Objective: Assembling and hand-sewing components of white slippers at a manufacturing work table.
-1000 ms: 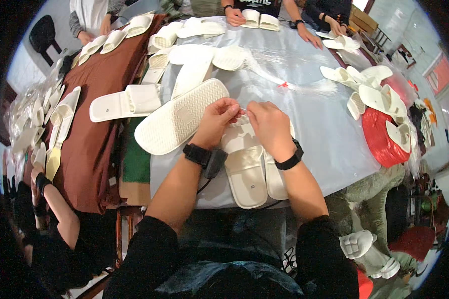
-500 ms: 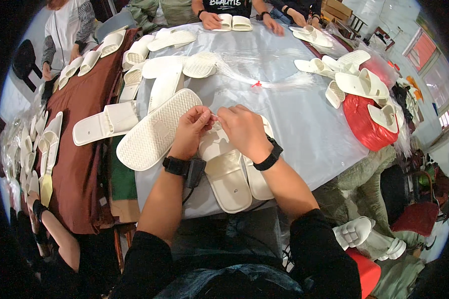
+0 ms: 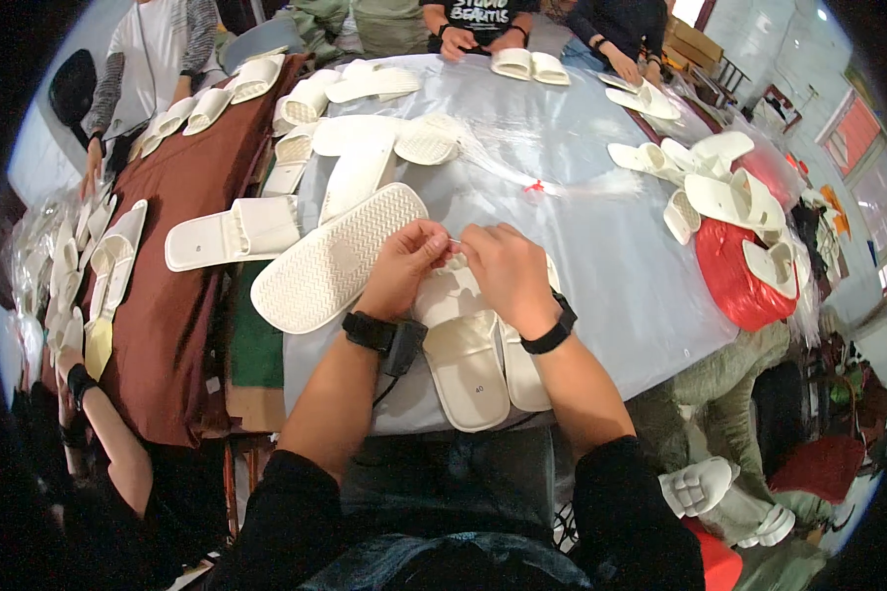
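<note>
My left hand (image 3: 402, 268) and my right hand (image 3: 511, 281) are close together over the near part of the table. Fingertips of both pinch a thin pale strand (image 3: 454, 241), mostly hidden by the fingers. Below them lies a pair of white slippers, the left slipper (image 3: 471, 379) and the right slipper (image 3: 524, 374), toes partly covered by my hands. Beside my left hand, a white slipper (image 3: 340, 258) rests sole up, showing a zigzag tread. Beyond my hands, a bundle of clear strands (image 3: 596, 184) is bound by a red tie (image 3: 534, 186).
More white slippers (image 3: 360, 163) are heaped at the left. Other slippers (image 3: 729, 200) lie by a red plastic roll (image 3: 744, 276) at the right edge. A brown cloth-covered table (image 3: 182, 276) adjoins on the left. Co-workers' hands (image 3: 458, 42) are across the table, others at left.
The view has shifted, so the scene sits farther right and lower. My hands keep their pinch. Across the table, a co-worker's hands have left the slipper pair, which now sits farther right.
</note>
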### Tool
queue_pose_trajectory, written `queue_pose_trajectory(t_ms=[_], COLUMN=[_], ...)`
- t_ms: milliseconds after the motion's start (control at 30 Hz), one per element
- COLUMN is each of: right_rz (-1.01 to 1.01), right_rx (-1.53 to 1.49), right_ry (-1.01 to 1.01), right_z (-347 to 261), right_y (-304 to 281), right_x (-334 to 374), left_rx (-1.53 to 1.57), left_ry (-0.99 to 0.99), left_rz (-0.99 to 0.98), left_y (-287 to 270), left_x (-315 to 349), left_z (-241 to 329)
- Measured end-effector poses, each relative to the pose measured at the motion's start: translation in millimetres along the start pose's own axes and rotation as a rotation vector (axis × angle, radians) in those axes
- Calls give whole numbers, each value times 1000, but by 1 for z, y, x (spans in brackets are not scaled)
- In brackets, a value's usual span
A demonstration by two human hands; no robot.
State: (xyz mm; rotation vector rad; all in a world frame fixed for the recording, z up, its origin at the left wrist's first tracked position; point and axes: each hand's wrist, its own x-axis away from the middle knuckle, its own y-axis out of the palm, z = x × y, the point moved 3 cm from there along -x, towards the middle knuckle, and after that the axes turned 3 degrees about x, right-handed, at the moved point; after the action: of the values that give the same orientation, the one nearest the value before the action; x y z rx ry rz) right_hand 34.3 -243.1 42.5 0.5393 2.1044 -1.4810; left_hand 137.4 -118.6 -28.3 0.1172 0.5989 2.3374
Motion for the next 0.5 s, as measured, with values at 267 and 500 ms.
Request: queue_pose_trajectory(t_ms=[267,500], right_rz=[-15,-12], right_rx=[30,54], right_ry=[14,-31], right_z=[-2,-4], right_y=[-1,3], right_x=[2,-2], left_rx=[-12,10], left_ry=[21,1], left_rz=[-80,11], left_y=[1,-1], left_x=[0,1], left_z=[-3,-1])
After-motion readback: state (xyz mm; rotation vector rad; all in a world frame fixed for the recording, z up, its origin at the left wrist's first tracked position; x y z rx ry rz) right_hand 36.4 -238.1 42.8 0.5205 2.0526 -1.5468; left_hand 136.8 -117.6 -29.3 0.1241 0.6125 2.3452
